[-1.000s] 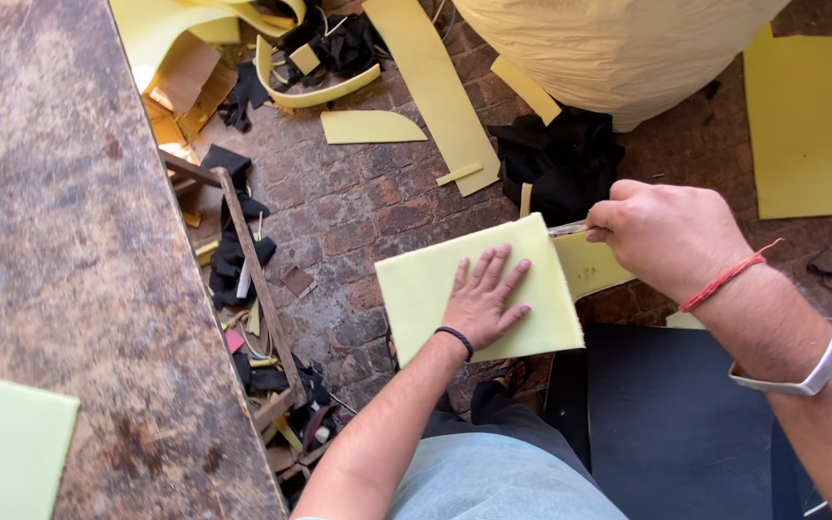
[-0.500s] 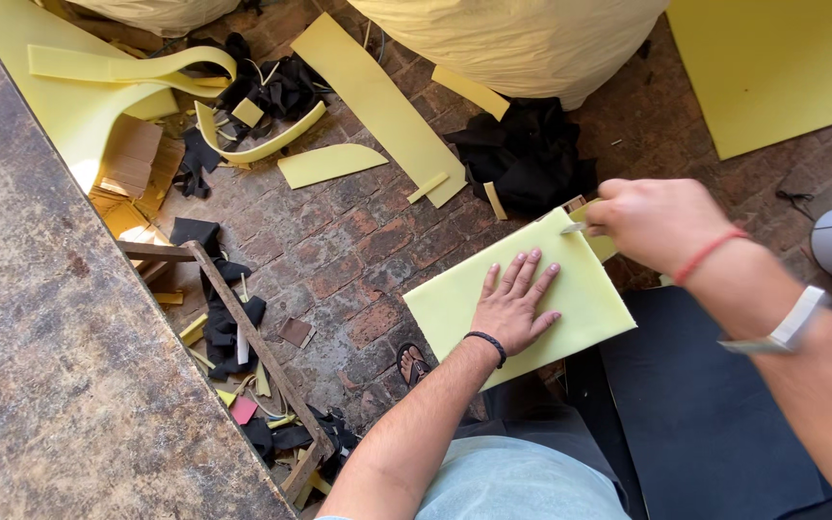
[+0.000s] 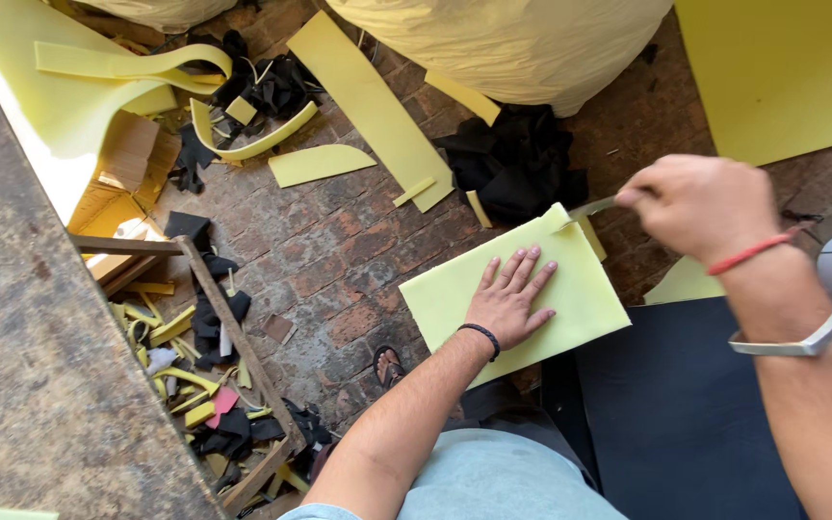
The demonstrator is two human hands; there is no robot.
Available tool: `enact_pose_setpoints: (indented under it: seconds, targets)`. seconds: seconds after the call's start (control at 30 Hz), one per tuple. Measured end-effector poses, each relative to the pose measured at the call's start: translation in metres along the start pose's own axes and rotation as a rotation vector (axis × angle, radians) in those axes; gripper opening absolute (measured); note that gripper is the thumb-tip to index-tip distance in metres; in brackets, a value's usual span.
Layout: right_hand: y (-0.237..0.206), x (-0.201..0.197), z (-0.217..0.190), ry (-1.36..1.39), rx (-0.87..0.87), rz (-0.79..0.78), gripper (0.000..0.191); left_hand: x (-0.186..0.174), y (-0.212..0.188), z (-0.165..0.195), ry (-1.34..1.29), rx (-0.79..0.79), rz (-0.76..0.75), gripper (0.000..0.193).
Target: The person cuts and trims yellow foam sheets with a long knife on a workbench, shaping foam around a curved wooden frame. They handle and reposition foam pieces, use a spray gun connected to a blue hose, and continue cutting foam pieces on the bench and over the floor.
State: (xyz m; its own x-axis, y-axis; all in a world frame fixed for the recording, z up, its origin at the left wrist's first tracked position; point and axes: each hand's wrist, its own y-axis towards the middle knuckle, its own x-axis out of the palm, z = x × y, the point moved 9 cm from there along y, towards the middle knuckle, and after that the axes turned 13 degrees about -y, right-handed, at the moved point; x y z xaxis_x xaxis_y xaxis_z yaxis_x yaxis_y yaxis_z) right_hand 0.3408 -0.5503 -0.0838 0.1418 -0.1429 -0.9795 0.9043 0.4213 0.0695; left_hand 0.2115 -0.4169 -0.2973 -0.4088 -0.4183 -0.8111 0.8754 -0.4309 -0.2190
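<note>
Brick floor below; left hand (image 3: 509, 300) lies flat and open on yellow foam sheet (image 3: 570, 289), right hand (image 3: 700, 207) grips blade (image 3: 589, 206) at its far corner.

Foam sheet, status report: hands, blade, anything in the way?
Left hand flat on yellow foam sheet. Right hand grips knife blade at sheet's far corner. Nothing blocking the sheet.

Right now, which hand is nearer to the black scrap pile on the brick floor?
Right. The right hand holds a blade at the yellow sheet's far corner, just beside the black scrap pile. The left hand lies flat on the sheet, farther back.
</note>
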Motion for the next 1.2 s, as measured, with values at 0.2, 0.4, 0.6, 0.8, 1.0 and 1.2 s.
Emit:
enact_pose_setpoints:
  seconds: [0.2,0.4,0.6,0.8,1.0,1.2]
  targets:
    - [-0.013,-0.02,0.093,0.364,0.333,0.151,0.016,0.02,0.051,0.03,0.039,0.007,-0.086,0.073]
    - [-0.018,0.008,0.08,0.459,0.29,0.136,0.017,0.024,0.059,0.04,0.068,-0.006,-0.104,0.074]
    - [-0.008,0.022,0.059,0.351,0.226,0.02,0.016,0.004,0.072,0.036,-0.08,0.036,-0.097,0.066]
    - [0.001,0.026,0.046,0.224,0.182,0.02,0.015,-0.014,0.1,0.029,-0.033,0.194,0.079,0.065]
    - [0.013,0.04,0.049,0.195,0.214,-0.076,0.016,0.005,0.115,0.028,-0.008,0.205,0.022,0.07]
    - [0.012,0.057,0.043,0.202,0.226,-0.159,0.016,0.006,0.11,0.03,-0.026,0.203,-0.017,0.069]
